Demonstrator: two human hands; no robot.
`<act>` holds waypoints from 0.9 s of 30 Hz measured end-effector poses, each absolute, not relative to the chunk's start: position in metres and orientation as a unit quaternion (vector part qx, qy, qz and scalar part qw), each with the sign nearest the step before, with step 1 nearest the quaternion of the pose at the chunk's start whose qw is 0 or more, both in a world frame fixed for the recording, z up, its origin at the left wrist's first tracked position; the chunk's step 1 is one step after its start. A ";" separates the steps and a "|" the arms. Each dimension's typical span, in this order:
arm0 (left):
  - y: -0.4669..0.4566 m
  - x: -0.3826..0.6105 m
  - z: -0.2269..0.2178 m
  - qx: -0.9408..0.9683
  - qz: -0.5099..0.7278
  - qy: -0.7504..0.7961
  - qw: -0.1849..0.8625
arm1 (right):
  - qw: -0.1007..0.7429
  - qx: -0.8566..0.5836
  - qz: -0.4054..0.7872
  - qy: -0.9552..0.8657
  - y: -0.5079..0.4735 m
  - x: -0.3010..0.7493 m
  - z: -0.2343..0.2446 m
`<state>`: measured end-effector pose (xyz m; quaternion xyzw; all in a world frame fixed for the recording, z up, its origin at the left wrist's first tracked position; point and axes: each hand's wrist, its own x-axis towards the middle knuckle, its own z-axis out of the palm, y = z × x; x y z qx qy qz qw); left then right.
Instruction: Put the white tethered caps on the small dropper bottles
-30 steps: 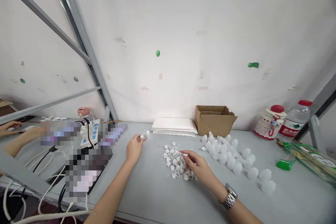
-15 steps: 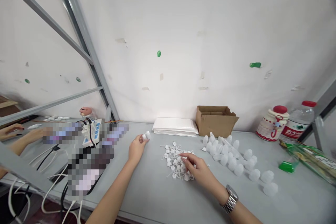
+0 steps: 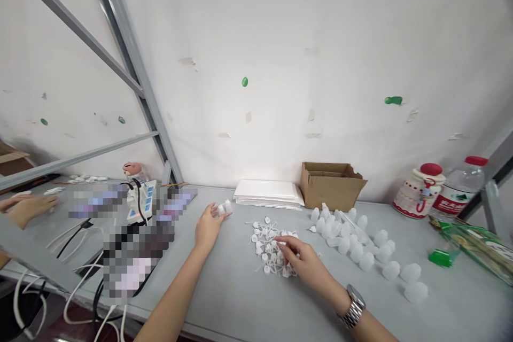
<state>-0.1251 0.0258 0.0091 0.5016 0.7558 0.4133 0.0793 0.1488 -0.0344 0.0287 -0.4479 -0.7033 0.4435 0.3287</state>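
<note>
My left hand (image 3: 208,226) is closed around a small white plastic bottle (image 3: 224,207), held just above the grey table (image 3: 240,294) left of centre. My right hand (image 3: 301,259), with a metal watch on its wrist, rests on a heap of small white caps (image 3: 265,241); its fingertips pinch among them, and I cannot make out whether a cap is between them. A row of several translucent white bottles (image 3: 356,240) lies to the right of the heap.
A cardboard box (image 3: 331,186) and a stack of white sheets (image 3: 267,194) stand against the wall. A jar and a water bottle (image 3: 455,189) with red lids are at far right, near green packaging (image 3: 476,246). A power strip (image 3: 140,202) and cables lie left; another person's hand (image 3: 28,207) works beyond a metal frame.
My left hand has drawn the small bottle slightly right and lower. My right hand's fingers have curled into the heap of caps. The other person's hand at the left has shifted.
</note>
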 end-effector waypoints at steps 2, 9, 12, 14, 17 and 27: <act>0.018 -0.118 0.016 0.488 0.463 0.740 -0.030 | 0.326 -0.449 0.429 -0.713 -0.035 0.149 0.028; 0.012 -0.064 0.043 0.664 0.494 0.561 0.023 | 0.388 -0.472 0.250 -0.751 -0.018 0.169 0.033; 0.026 -0.046 0.036 0.727 0.414 0.532 0.134 | 0.431 -0.520 0.088 -0.732 -0.001 0.194 0.033; 0.035 -0.041 0.025 0.720 0.403 0.543 0.155 | 0.409 -0.574 -0.026 -0.709 0.008 0.210 0.032; 0.043 -0.044 0.010 0.695 0.410 0.571 0.153 | 0.290 -0.660 -0.130 -0.681 0.012 0.226 0.030; 0.026 -0.047 0.016 0.726 0.349 0.551 0.218 | 0.139 -0.703 -0.144 -0.682 0.008 0.222 0.026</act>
